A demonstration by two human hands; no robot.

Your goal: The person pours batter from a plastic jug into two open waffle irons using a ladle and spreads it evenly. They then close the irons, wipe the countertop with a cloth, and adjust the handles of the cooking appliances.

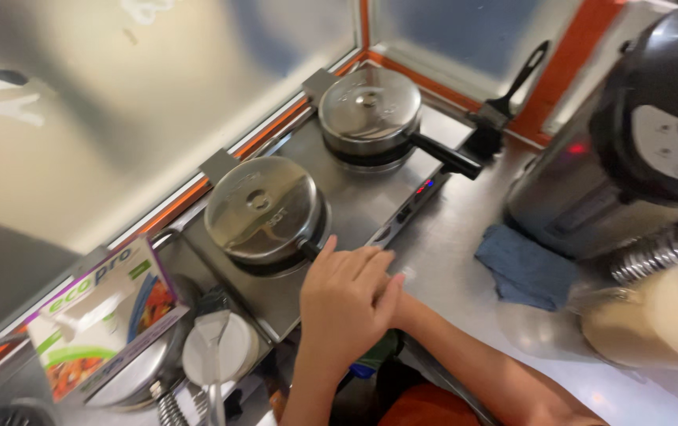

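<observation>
Hands: left hand [344,304] lies over the right hand [390,293], both at the front edge of the cooker [359,201], just beside the near pan's handle [310,249]. Right hand mostly hidden under the left.
Grip: left fingers loosely curled, clamped on nothing; right fingers covered, cannot tell if apart or together.
Near pan: near pan [264,214], lidded, sits on the near plate, stub handle pointing at the hands.
Far pan: far pan [369,114], lidded, on the far plate, long black handle [445,155] jutting out over the controls.
Controls: red lights [424,186] glow on the front strip, so the cooker seems powered.
Risk, heat: fingers close to pan and plate; a small slide forward could mean a burn, if the plate is hot.
Risk, knock: wrist or sleeve could catch the stub handle and shift the near pan or tip its lid.
Risk, far handle: sticks out where an arm reaching past could hit it.
Surroundings: cloth [524,268] on the tabletop [449,260] by the urn [631,150]; box [102,319] propped left of the cooker, near enough to heat to matter.
</observation>
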